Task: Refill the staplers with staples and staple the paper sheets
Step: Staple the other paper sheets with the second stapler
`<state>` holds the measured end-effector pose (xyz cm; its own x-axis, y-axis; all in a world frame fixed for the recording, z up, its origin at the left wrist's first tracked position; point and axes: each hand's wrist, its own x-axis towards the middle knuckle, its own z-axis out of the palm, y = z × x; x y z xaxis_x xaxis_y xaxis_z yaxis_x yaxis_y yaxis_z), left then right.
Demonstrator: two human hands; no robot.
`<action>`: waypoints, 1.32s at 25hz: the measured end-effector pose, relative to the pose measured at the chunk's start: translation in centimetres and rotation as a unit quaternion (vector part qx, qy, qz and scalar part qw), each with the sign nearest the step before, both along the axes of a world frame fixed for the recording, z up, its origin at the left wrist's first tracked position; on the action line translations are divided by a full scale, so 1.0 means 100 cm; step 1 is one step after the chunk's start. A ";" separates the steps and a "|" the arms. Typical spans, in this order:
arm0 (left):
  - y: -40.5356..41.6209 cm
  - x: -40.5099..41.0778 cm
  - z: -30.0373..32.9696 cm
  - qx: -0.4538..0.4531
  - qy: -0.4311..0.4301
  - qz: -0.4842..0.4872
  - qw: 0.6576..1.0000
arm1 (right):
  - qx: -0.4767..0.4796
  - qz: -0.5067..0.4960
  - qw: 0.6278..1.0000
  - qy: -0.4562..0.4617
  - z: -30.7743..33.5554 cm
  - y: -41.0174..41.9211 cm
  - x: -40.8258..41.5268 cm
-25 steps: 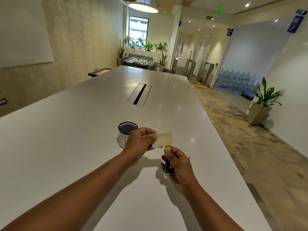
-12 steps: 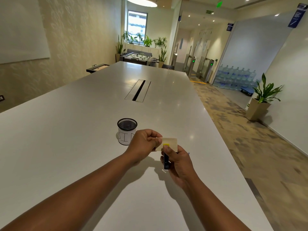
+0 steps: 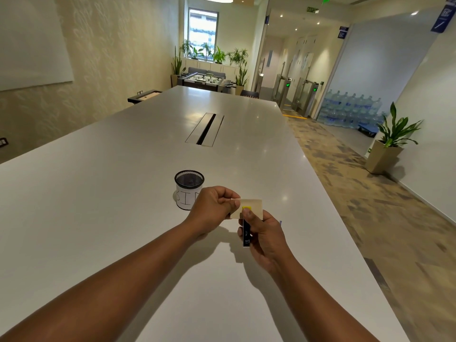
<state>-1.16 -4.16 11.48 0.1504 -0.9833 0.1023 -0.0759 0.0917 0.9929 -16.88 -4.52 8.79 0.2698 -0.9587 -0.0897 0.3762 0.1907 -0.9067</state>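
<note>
Paper slip and stapler held together above table (image 3: 123,218).
Left hand (image 3: 212,208) pinches paper slip (image 3: 254,206); right hand (image 3: 262,236) grips black stapler (image 3: 246,234), yellow tip against slip. Mesh cup (image 3: 188,188) at 10 o'clock of hands.

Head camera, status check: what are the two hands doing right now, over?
Left hand pinches small cream paper slip. Right hand grips slim black stapler with yellow tip, nose at slip's lower edge. Black mesh cup beside, not obstructing.
</note>
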 end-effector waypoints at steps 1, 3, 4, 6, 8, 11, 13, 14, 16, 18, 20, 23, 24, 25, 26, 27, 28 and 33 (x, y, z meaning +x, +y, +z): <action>0.000 0.000 0.000 0.000 0.000 0.000 1.000 | 0.001 -0.001 1.000 -0.001 0.000 0.000 0.000; 0.000 0.000 -0.001 0.001 -0.002 0.000 1.000 | 0.001 -0.002 1.000 0.005 0.002 0.001 0.000; 0.000 0.000 -0.001 0.002 -0.003 0.000 1.000 | 0.000 -0.005 1.000 0.009 0.002 0.001 0.000; 0.001 0.000 -0.003 0.005 -0.001 0.000 1.000 | -0.006 -0.014 1.000 0.015 0.002 0.003 0.000; 0.002 -0.001 -0.004 0.006 -0.003 -0.004 1.000 | -0.014 -0.031 0.999 0.024 0.001 0.004 0.000; 0.003 -0.003 -0.007 0.011 0.004 -0.005 1.000 | -0.029 -0.057 0.997 0.043 0.000 0.003 0.000; 0.004 -0.002 -0.009 0.019 0.016 -0.006 1.000 | -0.027 -0.054 0.997 0.043 -0.002 0.003 0.000; 0.004 -0.002 -0.010 0.020 0.015 -0.008 1.000 | -0.024 -0.049 0.998 0.041 -0.002 0.003 0.000; 0.005 -0.001 -0.010 0.022 0.014 -0.011 1.000 | -0.015 -0.041 0.998 0.049 -0.006 0.003 -0.001; 0.005 0.001 -0.010 0.023 0.015 -0.009 1.000 | -0.001 -0.022 0.999 0.036 -0.009 0.004 0.000; 0.003 0.002 -0.011 0.026 0.019 -0.005 0.999 | -0.002 -0.003 1.000 0.022 -0.011 0.004 0.000; 0.000 0.003 -0.011 0.034 0.040 -0.006 0.999 | -0.045 0.000 0.998 0.040 -0.015 0.005 0.000; -0.002 0.003 -0.011 0.035 0.041 -0.005 0.999 | -0.058 -0.005 0.997 0.045 -0.016 0.004 0.000; -0.003 0.003 -0.011 0.035 0.040 -0.003 0.999 | -0.068 -0.011 0.996 0.050 -0.017 0.004 0.000; -0.004 0.004 -0.011 0.034 0.041 0.001 0.999 | -0.077 -0.016 0.995 0.056 -0.018 0.004 0.000; -0.005 0.004 -0.011 0.034 0.045 0.005 0.998 | -0.086 -0.022 0.994 0.066 -0.021 0.003 -0.001; -0.006 0.005 -0.011 0.035 0.051 0.010 0.998 | -0.092 -0.027 0.992 0.081 -0.022 0.003 -0.001; -0.011 0.012 -0.010 0.037 0.071 0.035 0.996 | -0.168 -0.125 0.904 0.374 -0.033 -0.001 -0.008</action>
<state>0.03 -5.27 10.45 0.2275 -0.9738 0.0029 0.0630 0.0177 0.9979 -17.65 -4.63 5.44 0.0253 -0.9883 0.1505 -0.3718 -0.1491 -0.9163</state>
